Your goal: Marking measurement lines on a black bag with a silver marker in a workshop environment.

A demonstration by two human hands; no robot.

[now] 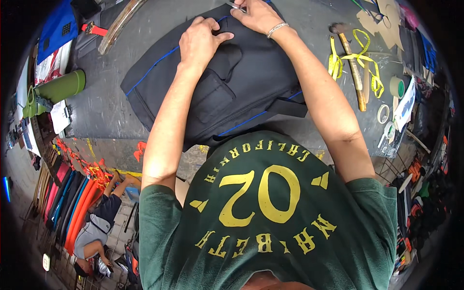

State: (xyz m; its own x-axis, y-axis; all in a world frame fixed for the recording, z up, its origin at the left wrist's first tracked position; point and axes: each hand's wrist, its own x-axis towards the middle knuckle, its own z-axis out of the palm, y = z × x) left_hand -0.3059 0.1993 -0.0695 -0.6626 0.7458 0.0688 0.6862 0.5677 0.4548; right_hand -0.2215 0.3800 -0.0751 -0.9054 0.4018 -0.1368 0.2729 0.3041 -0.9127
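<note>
A black fabric piece (pixel 261 63) with blue piping, a pocket and a loose strap lies spread on the dark table in front of me. My left hand (pixel 200 41) rests on its upper part, close to the piping. Its fingers are bent, with the thumb spread away from them. Farther out and to the right, my right hand (pixel 256 18) is closed around a small silver metal tool (pixel 236 6) at the fabric's far edge. Only a bit of that tool shows, and the picture's top edge cuts off this area.
On the table's right lie a hammer (pixel 353 67), a yellow tape measure (pixel 361 56) and tape rolls (pixel 397 88). A green fabric roll (pixel 61 87) lies at the left, near a clear tube (pixel 121 24). Another person (pixel 94 232) bends low at the lower left, beside hanging coloured fabrics (pixel 77 212).
</note>
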